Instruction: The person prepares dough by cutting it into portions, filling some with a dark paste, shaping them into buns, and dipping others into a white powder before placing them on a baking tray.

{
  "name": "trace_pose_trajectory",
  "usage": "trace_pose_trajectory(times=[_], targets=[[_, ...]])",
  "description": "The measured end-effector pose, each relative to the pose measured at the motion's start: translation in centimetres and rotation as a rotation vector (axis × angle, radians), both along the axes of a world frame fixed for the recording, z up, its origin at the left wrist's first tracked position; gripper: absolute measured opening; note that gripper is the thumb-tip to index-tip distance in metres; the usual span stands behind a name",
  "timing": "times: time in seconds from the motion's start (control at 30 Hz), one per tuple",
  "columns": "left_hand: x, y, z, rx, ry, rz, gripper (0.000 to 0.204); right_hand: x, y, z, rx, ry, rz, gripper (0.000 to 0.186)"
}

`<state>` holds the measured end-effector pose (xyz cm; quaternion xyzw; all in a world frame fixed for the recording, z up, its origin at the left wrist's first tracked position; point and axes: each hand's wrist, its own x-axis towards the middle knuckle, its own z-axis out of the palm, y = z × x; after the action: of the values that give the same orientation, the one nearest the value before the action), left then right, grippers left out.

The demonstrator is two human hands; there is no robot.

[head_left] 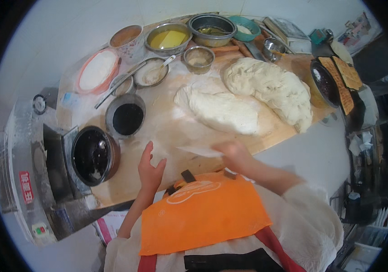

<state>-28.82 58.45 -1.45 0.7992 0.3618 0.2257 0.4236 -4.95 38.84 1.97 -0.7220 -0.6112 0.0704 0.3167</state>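
Note:
My left hand (151, 171) hovers near the board's front edge with thumb and fingers apart, holding nothing. A thin, pale, flat blade (199, 151) points left from my right hand (234, 155), whose fingers are closed on its end; motion blurs both, so the blade's exact kind is unclear. Just beyond lies a smooth, long piece of dough (223, 111) on the floured wooden board (157, 122). Behind it to the right rests a larger, lumpy mass of dough (271, 86). Neither hand touches the dough.
Left stand a dark pot (95, 156), a bowl of black contents (127, 119) and a pink tub of flour (98, 70). Along the back are a basin of yellow liquid (169, 38) and a dark pot of oil (212, 31). A machine (26, 177) flanks the board.

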Motion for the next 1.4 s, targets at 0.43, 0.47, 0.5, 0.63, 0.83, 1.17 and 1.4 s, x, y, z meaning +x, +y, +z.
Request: trace_pose_trajectory(times=[0.43,0.47,0.5,0.63,0.83,1.17,1.4], targets=[[24.3,10.4,-3.6,0.493,0.574,-0.574,0.108,15.6,-1.6,-5.2,-0.362,-0.445,-0.276,0.006],[24.4,11.4,-5.0,0.390,0.568,-0.577,0.102,15.6,-1.0,-3.9,-0.537,-0.428,-0.278,0.005],[23.4,11.7,-4.4,0.113,0.544,-0.580,0.090,15.0,-1.3,-1.5,-0.570,-0.418,-0.292,0.006],[14.4,9.7,4.8,-0.470,0.550,-0.652,0.069,12.3,-7.2,6.5,-0.359,0.263,-0.567,0.011],[-0.6,5.7,1.4,0.049,0.629,-0.278,0.092,6.6,-4.5,4.0,-0.231,1.127,-0.602,0.022],[4.5,8.3,-0.1,-0.301,0.646,-0.544,0.104,-2.2,4.2,1.0,-0.180,0.866,-0.314,0.026],[-4.5,6.0,-1.4,-0.012,0.260,-0.285,0.105,-7.0,6.0,-0.4,-0.231,0.711,-0.352,0.032]])
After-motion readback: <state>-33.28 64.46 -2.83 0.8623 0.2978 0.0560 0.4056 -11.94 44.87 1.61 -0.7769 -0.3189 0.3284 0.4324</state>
